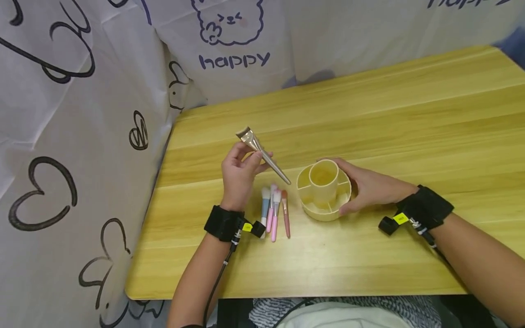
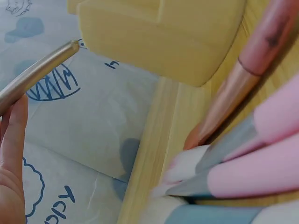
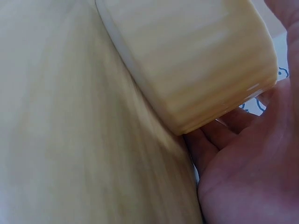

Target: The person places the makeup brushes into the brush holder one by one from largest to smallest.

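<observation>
Pinched in my left hand (image 1: 242,171) is a makeup brush (image 1: 265,157) with a gold-grey handle, its bristle end up to the left and its handle tip toward the holder. My right hand (image 1: 367,184) grips the side of a round cream brush holder (image 1: 305,207), which has a raised central cup and divided compartments around it. In the right wrist view the thumb and fingers curve about the holder's wall (image 3: 201,60). Between the hands lie several brushes: a blue one (image 1: 265,205), pink-handled ones (image 1: 275,223) and a rose-brown one (image 1: 285,214).
A wood-grain table (image 1: 410,114) extends far to the right and back. White cloth (image 1: 102,182) with black drawings hangs along its left side, and more cloth (image 1: 336,41) stands behind it. Black wrist straps (image 1: 426,207) with small cameras and cables sit on both forearms.
</observation>
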Demonstrator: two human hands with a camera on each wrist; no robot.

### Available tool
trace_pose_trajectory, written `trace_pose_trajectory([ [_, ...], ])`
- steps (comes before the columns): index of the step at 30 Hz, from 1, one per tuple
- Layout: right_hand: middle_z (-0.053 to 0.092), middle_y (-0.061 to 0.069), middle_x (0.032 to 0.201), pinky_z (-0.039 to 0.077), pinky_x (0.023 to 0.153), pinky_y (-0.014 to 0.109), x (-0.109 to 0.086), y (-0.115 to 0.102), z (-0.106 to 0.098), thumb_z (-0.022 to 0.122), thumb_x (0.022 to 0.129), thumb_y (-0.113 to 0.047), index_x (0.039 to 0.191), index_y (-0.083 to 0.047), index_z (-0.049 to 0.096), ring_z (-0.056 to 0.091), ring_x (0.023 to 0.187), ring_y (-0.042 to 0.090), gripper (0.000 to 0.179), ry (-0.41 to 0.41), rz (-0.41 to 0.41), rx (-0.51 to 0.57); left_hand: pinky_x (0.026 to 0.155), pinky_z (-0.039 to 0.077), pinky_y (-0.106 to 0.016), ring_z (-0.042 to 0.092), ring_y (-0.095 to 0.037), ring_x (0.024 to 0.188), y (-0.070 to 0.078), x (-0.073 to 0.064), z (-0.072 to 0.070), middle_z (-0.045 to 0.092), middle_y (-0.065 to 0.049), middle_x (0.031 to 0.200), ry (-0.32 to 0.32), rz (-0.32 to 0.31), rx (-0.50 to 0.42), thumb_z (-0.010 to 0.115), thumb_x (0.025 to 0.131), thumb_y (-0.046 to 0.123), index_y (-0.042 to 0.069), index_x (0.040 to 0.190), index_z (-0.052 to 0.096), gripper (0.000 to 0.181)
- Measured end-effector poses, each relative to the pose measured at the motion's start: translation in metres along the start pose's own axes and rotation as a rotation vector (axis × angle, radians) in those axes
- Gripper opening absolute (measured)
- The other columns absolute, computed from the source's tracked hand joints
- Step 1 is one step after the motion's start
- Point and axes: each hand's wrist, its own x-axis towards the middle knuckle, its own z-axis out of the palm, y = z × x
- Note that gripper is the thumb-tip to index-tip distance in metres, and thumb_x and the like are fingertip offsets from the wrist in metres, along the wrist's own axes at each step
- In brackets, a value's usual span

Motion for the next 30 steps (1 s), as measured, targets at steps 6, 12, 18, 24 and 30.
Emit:
trace_pose_trajectory([
  [6,0.048,-0.011,0.151,0.046,0.109,0.019,-0.0028,-0.0005,-0.0007,0.094,0.075,-0.018,0.161,-0.040,0.021,0.053,0.134,0.011,0.115,0.013,0.017,-0.017,0.087,0.066,-0.039,0.077,-0.017,0.093,-0.0012,-0.0008,-0.0002,0.064,0.000,0.107,0.007,0.024,-0.053,0.062,0.097,-0.001,0.013,0.113,0.066,0.022],
  [12,0.048,-0.009,0.151,0.045,0.109,0.017,-0.0028,-0.0002,0.0000,0.093,0.074,-0.016,0.159,-0.038,0.024,0.053,0.134,0.011,0.111,0.027,0.019,-0.002,0.090,0.066,-0.039,0.076,-0.016,0.095,-0.0022,-0.0027,0.0024,0.063,0.001,0.108,-0.015,0.036,-0.092,0.059,0.097,-0.003,0.017,0.114,0.066,0.027],
  [18,0.047,-0.006,0.152,0.042,0.109,0.013,-0.0017,-0.0008,0.0007,0.094,0.074,-0.017,0.158,-0.035,0.024,0.050,0.135,0.007,0.110,0.044,0.016,-0.018,0.093,0.065,-0.039,0.076,-0.016,0.097,-0.0020,-0.0051,0.0026,0.063,0.001,0.108,-0.021,0.049,-0.109,0.058,0.097,-0.004,0.017,0.114,0.066,0.028],
  [24,0.046,-0.002,0.153,0.044,0.108,0.013,-0.0013,-0.0026,0.0002,0.092,0.077,-0.017,0.159,-0.032,0.024,0.049,0.134,0.004,0.108,0.031,-0.005,-0.026,0.092,0.065,-0.039,0.076,-0.016,0.097,-0.0013,-0.0076,0.0024,0.064,0.000,0.109,-0.027,0.062,-0.119,0.058,0.097,-0.004,0.017,0.114,0.066,0.028],
  [30,0.045,-0.001,0.156,0.043,0.109,0.013,-0.0019,-0.0025,-0.0008,0.091,0.079,-0.018,0.161,-0.034,0.022,0.048,0.135,0.004,0.108,0.022,-0.006,-0.039,0.093,0.065,-0.039,0.075,-0.016,0.097,0.0000,-0.0094,0.0034,0.064,-0.002,0.112,-0.048,0.075,-0.144,0.057,0.096,-0.005,0.016,0.116,0.065,0.030],
])
